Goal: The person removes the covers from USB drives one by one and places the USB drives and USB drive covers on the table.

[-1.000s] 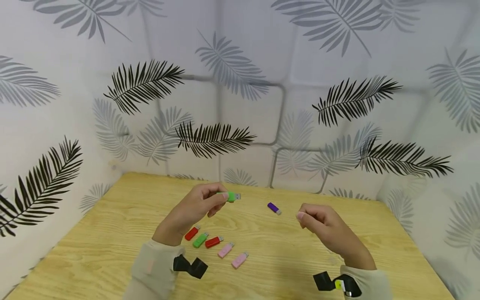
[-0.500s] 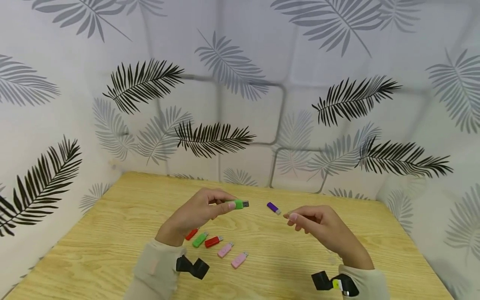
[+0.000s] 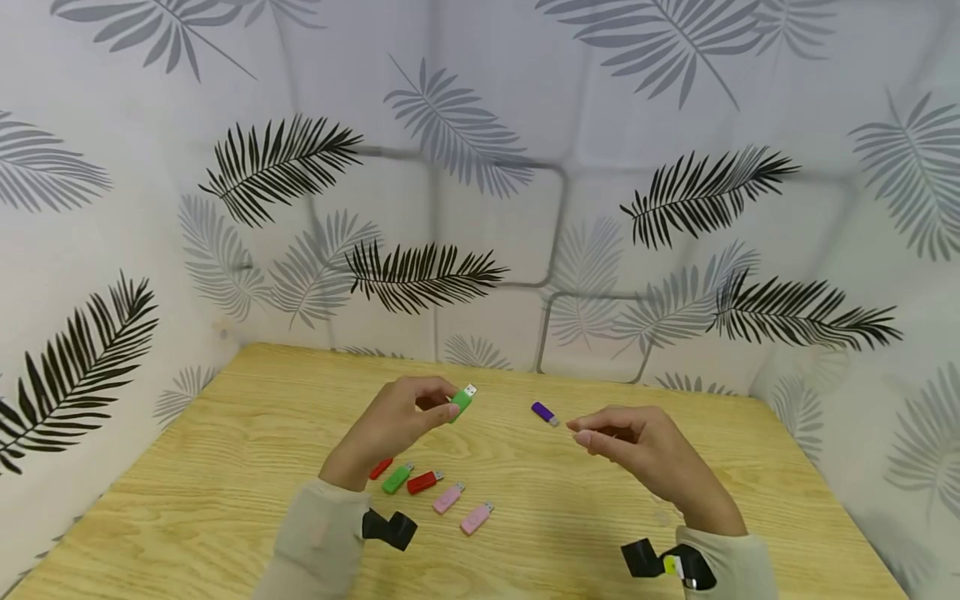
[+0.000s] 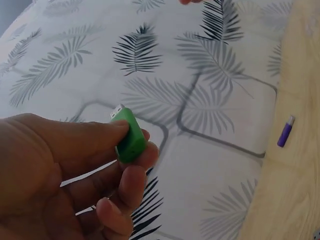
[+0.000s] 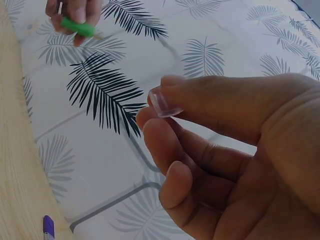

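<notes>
Over the far half of the table, my left hand (image 3: 397,425) pinches a green USB stick (image 3: 460,403) between thumb and fingers. Its bare metal plug points up and away in the head view; the left wrist view shows the green body (image 4: 131,137) under the thumb. To the right, my right hand (image 3: 645,450) pinches a small clear plastic cap (image 5: 165,104), plain in the right wrist view but hardly visible from the head. The two hands are apart. A purple USB stick (image 3: 544,414) lies on the table between them, near the right fingertips in the head view.
Below the left hand a slanted row lies on the wooden table (image 3: 585,533): a red USB stick (image 3: 381,468) partly hidden by the wrist, a green one (image 3: 397,478), another red one (image 3: 425,482), and two pink ones (image 3: 447,498). Leaf-patterned cloth (image 3: 495,325) stands behind.
The left hand moved right, then slightly back, and the green USB stick has turned from level to plug-up. The right hand moved left, and its fingers reach out more.
</notes>
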